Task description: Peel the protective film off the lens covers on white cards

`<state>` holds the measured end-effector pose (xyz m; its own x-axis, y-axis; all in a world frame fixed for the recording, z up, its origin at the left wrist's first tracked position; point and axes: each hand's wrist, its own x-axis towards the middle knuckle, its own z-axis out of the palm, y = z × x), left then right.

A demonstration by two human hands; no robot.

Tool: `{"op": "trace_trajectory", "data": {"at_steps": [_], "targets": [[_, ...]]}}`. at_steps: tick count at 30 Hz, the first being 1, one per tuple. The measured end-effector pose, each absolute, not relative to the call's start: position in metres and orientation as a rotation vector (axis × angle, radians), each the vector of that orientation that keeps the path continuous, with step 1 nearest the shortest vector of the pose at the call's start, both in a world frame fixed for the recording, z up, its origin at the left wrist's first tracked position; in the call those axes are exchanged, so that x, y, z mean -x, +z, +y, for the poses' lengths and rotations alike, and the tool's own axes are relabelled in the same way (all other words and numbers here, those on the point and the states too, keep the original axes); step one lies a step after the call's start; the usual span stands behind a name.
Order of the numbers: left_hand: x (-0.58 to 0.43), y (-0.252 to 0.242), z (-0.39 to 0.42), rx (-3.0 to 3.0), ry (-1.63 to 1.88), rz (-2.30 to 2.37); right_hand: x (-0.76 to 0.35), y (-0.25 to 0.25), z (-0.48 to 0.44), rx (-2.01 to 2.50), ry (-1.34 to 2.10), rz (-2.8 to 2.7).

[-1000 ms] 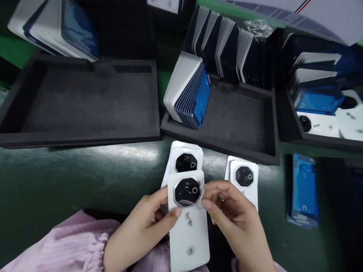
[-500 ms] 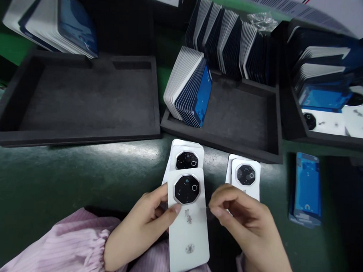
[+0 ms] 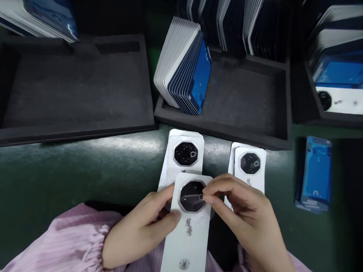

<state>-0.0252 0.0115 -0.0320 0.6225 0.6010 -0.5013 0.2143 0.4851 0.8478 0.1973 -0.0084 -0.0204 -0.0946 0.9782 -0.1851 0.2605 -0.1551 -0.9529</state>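
Note:
My left hand [image 3: 146,224] grips a white phone back cover [image 3: 184,240] by its left edge, thumb on its face. The cover carries a dark octagonal camera window [image 3: 191,196], dark printed characters and a small round mark. My right hand [image 3: 244,213] pinches a clear film [image 3: 193,198] between thumb and forefinger; it lies partly across the camera window. Whether the film is stuck there I cannot tell. Beyond the held cover lies a small stack of white phone back covers [image 3: 185,152]. Another stack of white covers [image 3: 251,161] sits beside my right hand, partly hidden by it.
A black tray [image 3: 78,87] lies at the left. The middle tray [image 3: 243,98] has a leaning row of covers [image 3: 184,68] at its left end. More covers stand at the back and in the right tray [image 3: 347,119]. Blue-faced covers [image 3: 316,170] lie at the right.
My right hand has moved left onto the camera window, where the film now shows between its fingers. The held cover has shifted slightly down. The view has also shifted.

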Motion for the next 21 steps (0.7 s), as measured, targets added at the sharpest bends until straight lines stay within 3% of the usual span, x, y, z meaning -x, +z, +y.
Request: {"op": "trace_trajectory", "data": {"at_steps": [21], "targets": [[0.025,-0.0306,0.0129,-1.004,0.271,0.946,-0.1952,-0.0219,-0.0064,1.549,1.251,-1.273]]}}
